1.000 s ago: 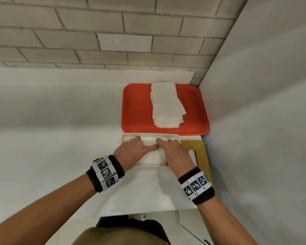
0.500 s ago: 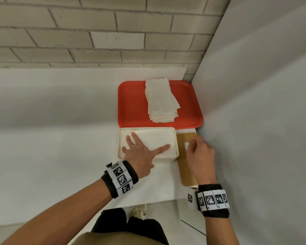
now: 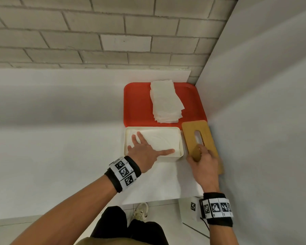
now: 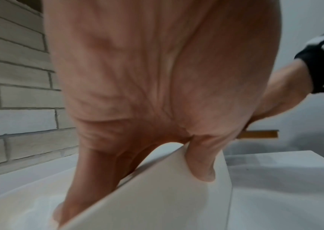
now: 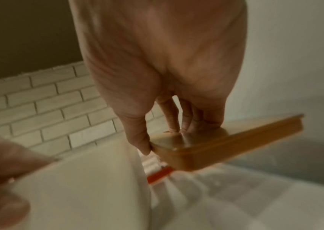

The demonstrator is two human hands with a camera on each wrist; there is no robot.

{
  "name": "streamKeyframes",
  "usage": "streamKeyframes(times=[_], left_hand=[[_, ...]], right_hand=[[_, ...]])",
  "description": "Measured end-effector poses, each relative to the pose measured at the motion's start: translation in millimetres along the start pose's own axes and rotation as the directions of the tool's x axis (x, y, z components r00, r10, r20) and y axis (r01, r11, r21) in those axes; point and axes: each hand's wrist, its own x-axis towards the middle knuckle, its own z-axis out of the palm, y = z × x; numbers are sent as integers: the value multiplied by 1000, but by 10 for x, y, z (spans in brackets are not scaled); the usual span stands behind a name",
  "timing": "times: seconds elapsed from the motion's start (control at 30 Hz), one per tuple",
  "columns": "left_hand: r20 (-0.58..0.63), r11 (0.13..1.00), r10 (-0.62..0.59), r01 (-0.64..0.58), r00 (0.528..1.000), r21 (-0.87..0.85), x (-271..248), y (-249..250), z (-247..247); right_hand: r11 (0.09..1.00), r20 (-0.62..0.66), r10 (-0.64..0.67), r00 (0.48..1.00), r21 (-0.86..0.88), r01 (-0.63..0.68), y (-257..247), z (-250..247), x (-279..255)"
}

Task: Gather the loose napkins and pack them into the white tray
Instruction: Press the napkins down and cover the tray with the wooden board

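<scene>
The left hand (image 3: 143, 152) lay flat, fingers spread, pressing napkins (image 3: 159, 140) inside the white tray (image 3: 125, 138). The right hand (image 3: 202, 160) pinched a slotted wooden lid (image 3: 193, 133) beside it. A napkin stack (image 3: 166, 103) remained on the red tray (image 3: 138, 103), so packing appeared unfinished. No legible writing was found.

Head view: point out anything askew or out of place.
The napkin stack on the red tray is fanned and skewed, its edges not lined up. The wooden lid, gripped by the right hand, sits tilted beside the white tray. Nothing looks spilled or damaged.
</scene>
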Motion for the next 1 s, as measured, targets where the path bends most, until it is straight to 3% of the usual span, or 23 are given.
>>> streamKeyframes(times=[0.07,0.13,0.23,0.3,0.33,0.47,0.63,0.8,0.83,0.87,0.93,1.0], left_hand=[[-20,1000,25,-25,999,-1,-48,-31,0],[-88,999,44,-41,995,36,-100,-76,59],[-153,994,72,-57,986,98,-226,-161,209],[-250,989,105,-76,962,124,-354,-223,312],[-316,985,119,-72,941,158,-424,-250,343],[-435,985,110,-41,894,166,-698,-350,579],[-521,983,164,-94,838,158,-990,-438,515],[-738,964,107,-250,666,-86,-934,-489,110],[-738,952,109,-284,666,-115,-859,-532,25],[-708,947,111,-291,697,-138,-763,-590,-56],[-560,950,117,-256,820,-178,-566,-733,-167],[-394,960,112,-201,912,-193,-364,-872,-222]], right_hand=[[991,-72,-131,989,11,132,-181,-156,-50],[941,-61,-330,942,58,333,-396,-249,-69],[799,173,-601,780,110,591,-664,-221,-17],[741,321,-653,686,89,665,-785,-128,42],[733,379,-646,663,66,677,-831,-79,72],[726,501,-589,634,-16,688,-839,59,183],[709,520,-588,619,-37,705,-783,73,226],[639,456,-653,605,-97,763,-828,28,215],[627,424,-671,608,-112,771,-839,1,231],[628,400,-674,621,-132,767,-849,-25,262],[664,431,-610,665,-181,726,-857,-53,361],[702,538,-488,687,-226,675,-853,-35,494]])
